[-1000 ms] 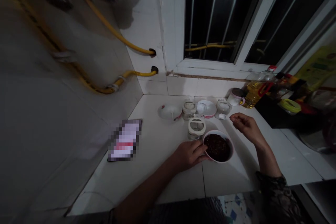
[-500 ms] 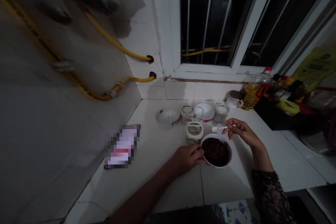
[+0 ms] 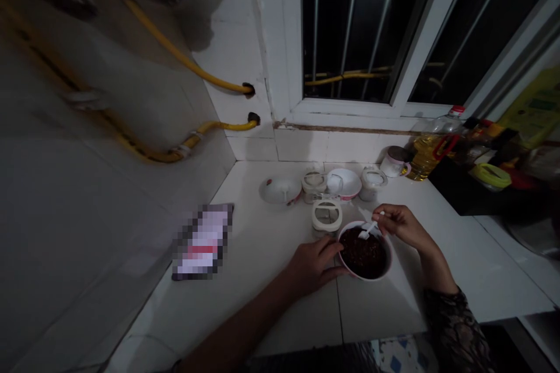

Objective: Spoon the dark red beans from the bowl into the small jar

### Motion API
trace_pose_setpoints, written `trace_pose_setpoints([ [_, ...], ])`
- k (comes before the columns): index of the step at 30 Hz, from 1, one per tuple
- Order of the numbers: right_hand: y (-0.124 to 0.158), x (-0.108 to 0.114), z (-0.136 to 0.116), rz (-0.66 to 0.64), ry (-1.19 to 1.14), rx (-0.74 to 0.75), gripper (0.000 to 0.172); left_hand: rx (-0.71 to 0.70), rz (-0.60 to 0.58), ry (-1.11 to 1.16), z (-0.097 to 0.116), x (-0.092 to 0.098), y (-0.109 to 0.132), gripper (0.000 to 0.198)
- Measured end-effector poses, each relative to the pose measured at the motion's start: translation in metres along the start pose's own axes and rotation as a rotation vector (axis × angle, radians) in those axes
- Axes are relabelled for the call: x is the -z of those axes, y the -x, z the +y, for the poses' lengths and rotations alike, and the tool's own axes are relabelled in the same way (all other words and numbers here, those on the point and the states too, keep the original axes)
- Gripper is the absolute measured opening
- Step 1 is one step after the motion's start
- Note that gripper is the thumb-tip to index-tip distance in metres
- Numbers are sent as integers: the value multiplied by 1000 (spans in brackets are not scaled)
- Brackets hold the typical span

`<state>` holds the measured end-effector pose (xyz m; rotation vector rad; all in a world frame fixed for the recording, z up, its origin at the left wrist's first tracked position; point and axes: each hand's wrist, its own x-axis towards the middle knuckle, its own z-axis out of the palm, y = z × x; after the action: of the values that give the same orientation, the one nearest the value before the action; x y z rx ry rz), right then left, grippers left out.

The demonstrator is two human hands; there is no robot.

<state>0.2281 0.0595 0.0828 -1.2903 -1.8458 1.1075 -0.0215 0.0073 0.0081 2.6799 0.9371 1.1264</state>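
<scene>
A white bowl (image 3: 391, 256) of dark red-brown sauce (image 3: 365, 256) stands on the tiled counter. At its left side, my left hand (image 3: 312, 265) grips the rim and wall between thumb and fingers. My right hand (image 3: 400, 224) pinches a small white spoon (image 3: 366, 232) by its handle, over the far part of the bowl. The spoon's head is tipped down at the sauce; whether it touches the surface I cannot tell. Just behind the bowl sits a clear seasoning jar (image 3: 326, 217) with a pale lid.
Further back stand two more lidded jars, one at left (image 3: 314, 185) and one at right (image 3: 373, 182), a white bowl (image 3: 347, 182) and a pale dish (image 3: 280, 191). An oil bottle (image 3: 431, 148) and a black box (image 3: 457, 189) of condiments are at right. A blurred-out flat object (image 3: 203, 242) lies at left.
My right hand has brought the spoon from behind the bowl to above the sauce, turning its head downward. My left hand stays on the bowl. The view has shifted slightly.
</scene>
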Motion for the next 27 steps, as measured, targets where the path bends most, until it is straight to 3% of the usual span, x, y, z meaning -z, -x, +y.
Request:
trace_pose_setpoints([
  [3,-3,-7,1,-3,31,19,41,67,-19,19,2,0,0,43],
  [8,-6,-11,4,37,59,41,44,61,-35,44,3,1,0,44],
  [15,-8,-10,7,43,60,15,49,104,10,210,4,-7,1,38],
  [21,-10,-10,14,43,4,-12,44,118,19,296,11,-12,4,34],
  [24,-11,-11,15,52,-24,-15,43,149,83,226,11,-6,3,30],
  [27,-12,-13,16,54,-35,-25,43,274,267,109,2,3,1,25],
])
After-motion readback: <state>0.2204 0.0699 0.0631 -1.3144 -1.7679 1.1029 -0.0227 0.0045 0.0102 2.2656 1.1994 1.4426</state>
